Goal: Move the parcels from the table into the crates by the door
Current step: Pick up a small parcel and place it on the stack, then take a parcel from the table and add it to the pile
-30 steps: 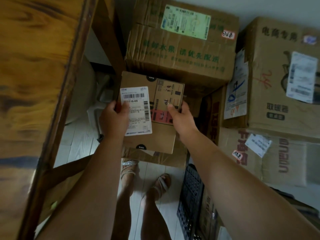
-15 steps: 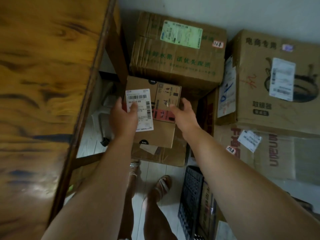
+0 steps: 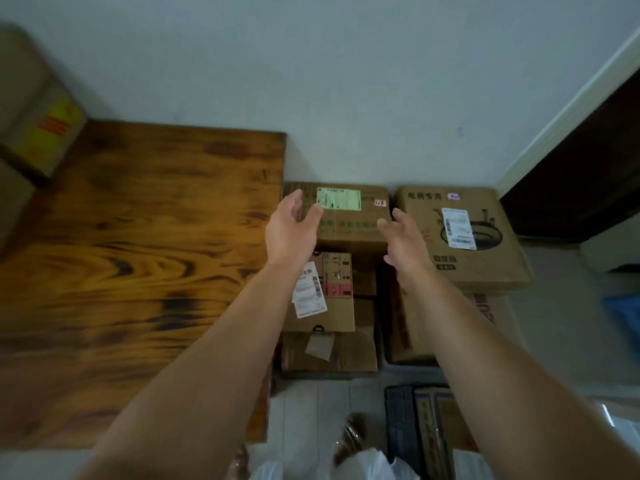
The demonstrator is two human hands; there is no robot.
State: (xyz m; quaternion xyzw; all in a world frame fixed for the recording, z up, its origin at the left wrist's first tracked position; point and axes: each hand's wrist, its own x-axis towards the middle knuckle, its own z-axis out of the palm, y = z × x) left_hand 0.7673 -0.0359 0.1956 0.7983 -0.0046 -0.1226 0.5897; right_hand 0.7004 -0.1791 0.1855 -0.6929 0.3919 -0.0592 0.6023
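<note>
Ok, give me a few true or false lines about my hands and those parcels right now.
1. The left hand and the right hand both hold nothing. True.
2. The small parcel with the white label is gripped in the left hand. False: it lies on the stack of boxes beside the table, below the hands.
3. The box with the green label stands by the wall. True.
4. The box with the pot drawing sits on the wooden table. False: it rests on another box, to the right of the green-labelled one.
</note>
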